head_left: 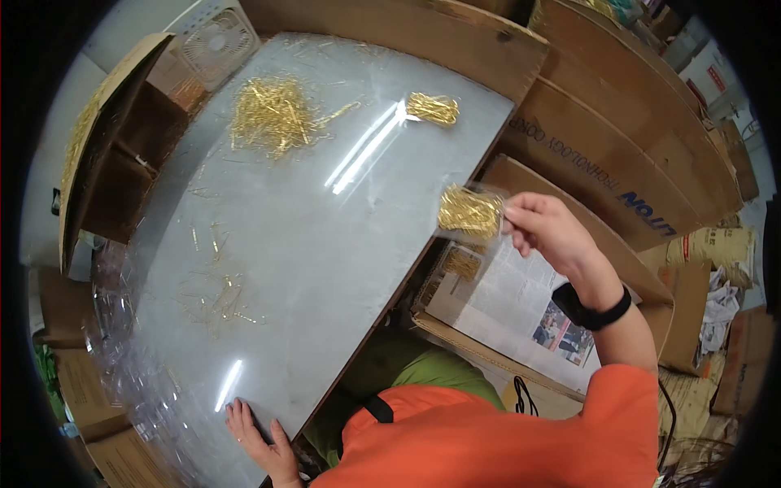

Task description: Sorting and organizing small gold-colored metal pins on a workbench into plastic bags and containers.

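Note:
My right hand (547,228) pinches the edge of a clear plastic box filled with gold hairpins (470,211), held above the table's right edge. Below it, a second clear box of gold pins (462,263) sits in the open carton (496,313), on newspaper. My left hand (262,439) rests on the grey tabletop (285,358) near its front edge, fingers spread, holding nothing. At the far left of the table lies a loose heap of gold hairpins (275,115). A neat bundle of gold pins (433,108) lies at the far right.
Scattered loose pins (226,301) lie on the table's left part. Clear plastic packaging (150,382) piles along the left edge. Cardboard walls (610,138) stand behind and to the right. A white fan (215,45) is at the back left.

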The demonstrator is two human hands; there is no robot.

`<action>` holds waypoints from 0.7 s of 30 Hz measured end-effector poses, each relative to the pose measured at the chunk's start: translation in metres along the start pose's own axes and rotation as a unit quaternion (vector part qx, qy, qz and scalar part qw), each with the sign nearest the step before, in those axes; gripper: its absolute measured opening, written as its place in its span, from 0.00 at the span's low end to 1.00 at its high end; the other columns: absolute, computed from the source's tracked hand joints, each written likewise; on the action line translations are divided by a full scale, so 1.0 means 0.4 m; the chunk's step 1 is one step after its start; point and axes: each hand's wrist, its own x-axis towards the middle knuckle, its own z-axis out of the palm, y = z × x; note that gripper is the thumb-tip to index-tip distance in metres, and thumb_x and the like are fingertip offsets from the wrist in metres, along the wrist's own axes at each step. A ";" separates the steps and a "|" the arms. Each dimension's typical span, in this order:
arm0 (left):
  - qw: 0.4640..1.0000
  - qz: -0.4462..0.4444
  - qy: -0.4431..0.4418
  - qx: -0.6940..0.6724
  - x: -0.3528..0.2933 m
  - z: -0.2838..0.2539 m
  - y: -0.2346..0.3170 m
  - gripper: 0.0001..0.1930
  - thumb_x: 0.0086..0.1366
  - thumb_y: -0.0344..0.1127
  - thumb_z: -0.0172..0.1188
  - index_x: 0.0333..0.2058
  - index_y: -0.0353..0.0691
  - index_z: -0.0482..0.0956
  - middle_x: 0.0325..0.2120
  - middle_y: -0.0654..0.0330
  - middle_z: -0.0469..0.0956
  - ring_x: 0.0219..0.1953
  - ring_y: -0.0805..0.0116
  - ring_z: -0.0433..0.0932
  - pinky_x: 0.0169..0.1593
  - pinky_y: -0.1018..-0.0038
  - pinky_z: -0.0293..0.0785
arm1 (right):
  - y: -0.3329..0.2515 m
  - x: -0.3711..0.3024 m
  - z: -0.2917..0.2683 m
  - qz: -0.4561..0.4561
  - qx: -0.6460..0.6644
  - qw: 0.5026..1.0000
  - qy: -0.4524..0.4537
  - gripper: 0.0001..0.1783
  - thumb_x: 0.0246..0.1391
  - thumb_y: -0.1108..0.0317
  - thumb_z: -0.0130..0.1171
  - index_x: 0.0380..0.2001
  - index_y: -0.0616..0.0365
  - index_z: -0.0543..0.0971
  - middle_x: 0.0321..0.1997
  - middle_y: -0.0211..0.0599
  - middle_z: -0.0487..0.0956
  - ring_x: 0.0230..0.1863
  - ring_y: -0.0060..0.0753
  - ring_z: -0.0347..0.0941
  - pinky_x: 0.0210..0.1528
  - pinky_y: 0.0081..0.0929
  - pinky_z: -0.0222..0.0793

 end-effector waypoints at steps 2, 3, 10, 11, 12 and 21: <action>1.000 -0.002 -0.001 -0.018 0.005 0.005 -0.003 0.26 0.71 0.35 0.52 0.65 0.30 0.65 0.67 0.44 0.64 0.71 0.43 0.57 0.72 0.51 0.51 | 0.065 -0.059 -0.035 0.011 0.022 1.000 0.007 0.09 0.67 0.64 0.58 0.40 0.58 0.79 0.33 0.29 0.81 0.28 0.17 0.76 0.29 0.16 0.74; 1.000 0.002 -0.009 -0.008 -0.001 0.002 -0.012 0.26 0.72 0.34 0.51 0.65 0.30 0.65 0.67 0.43 0.63 0.71 0.43 0.57 0.72 0.52 0.52 | 0.103 -0.077 -0.045 0.023 0.034 0.999 0.014 0.09 0.67 0.63 0.58 0.40 0.58 0.79 0.33 0.29 0.81 0.28 0.17 0.76 0.29 0.16 0.74; 1.000 -0.024 -0.014 -0.007 0.003 -0.001 0.002 0.25 0.73 0.34 0.50 0.65 0.28 0.65 0.67 0.44 0.62 0.71 0.46 0.58 0.72 0.55 0.53 | 0.414 -0.102 -0.077 0.107 0.091 0.990 0.029 0.09 0.67 0.62 0.58 0.40 0.57 0.79 0.33 0.29 0.81 0.30 0.19 0.77 0.34 0.19 0.76; 1.000 -0.023 -0.015 -0.005 0.004 0.000 0.002 0.25 0.73 0.35 0.50 0.65 0.28 0.65 0.67 0.44 0.62 0.71 0.46 0.58 0.71 0.55 0.53 | 0.452 -0.098 -0.072 0.122 0.093 0.988 0.030 0.09 0.67 0.62 0.58 0.40 0.57 0.79 0.33 0.30 0.81 0.30 0.20 0.77 0.34 0.20 0.76; 1.000 -0.022 -0.014 -0.003 0.006 0.003 0.000 0.25 0.73 0.35 0.49 0.65 0.28 0.65 0.67 0.44 0.62 0.70 0.46 0.58 0.71 0.55 0.53 | 0.489 -0.092 -0.064 0.137 0.096 0.985 0.031 0.10 0.67 0.62 0.58 0.40 0.57 0.79 0.33 0.30 0.81 0.31 0.20 0.77 0.34 0.20 0.76; 1.000 -0.010 -0.021 0.019 0.005 0.003 -0.007 0.26 0.73 0.37 0.50 0.64 0.27 0.65 0.67 0.43 0.61 0.71 0.45 0.58 0.71 0.55 0.53 | 0.614 -0.045 0.030 0.191 0.101 0.975 0.043 0.08 0.69 0.66 0.55 0.41 0.60 0.77 0.34 0.32 0.80 0.33 0.23 0.76 0.33 0.21 0.75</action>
